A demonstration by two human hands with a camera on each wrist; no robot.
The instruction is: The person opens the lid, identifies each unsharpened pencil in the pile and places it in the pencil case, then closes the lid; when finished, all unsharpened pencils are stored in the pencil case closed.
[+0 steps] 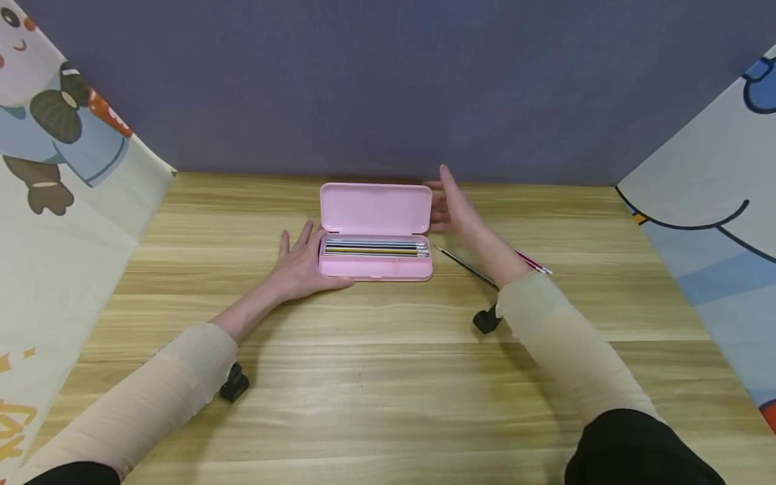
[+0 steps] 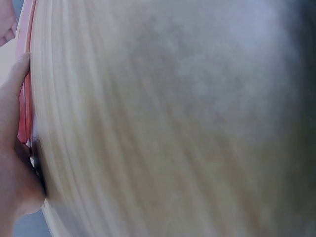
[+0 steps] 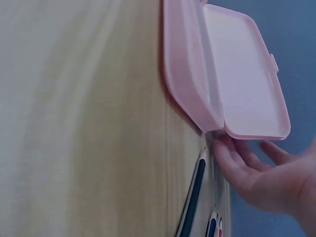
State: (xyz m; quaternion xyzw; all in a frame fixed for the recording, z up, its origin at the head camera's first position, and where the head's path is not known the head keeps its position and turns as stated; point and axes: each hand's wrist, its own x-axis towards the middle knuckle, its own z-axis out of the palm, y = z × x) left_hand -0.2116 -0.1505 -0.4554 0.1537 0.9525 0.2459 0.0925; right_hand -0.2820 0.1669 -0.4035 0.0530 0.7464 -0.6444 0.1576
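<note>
A pink pencil case lies on the table with its lid raised at the back. Several pencils lie side by side in its rear compartment. My left hand holds the case's left end, thumb along the front edge and index finger by the back corner; the other fingers fan outward. In the left wrist view the thumb presses the front side. My right hand is beside the lid's right edge, fingers extended; the right wrist view shows its fingers near the hinge corner.
A dark pencil lies right of the case, its tip toward it, partly under the right forearm. Red pencils lie farther right beyond that forearm. A blue-grey panel stands behind the wooden table.
</note>
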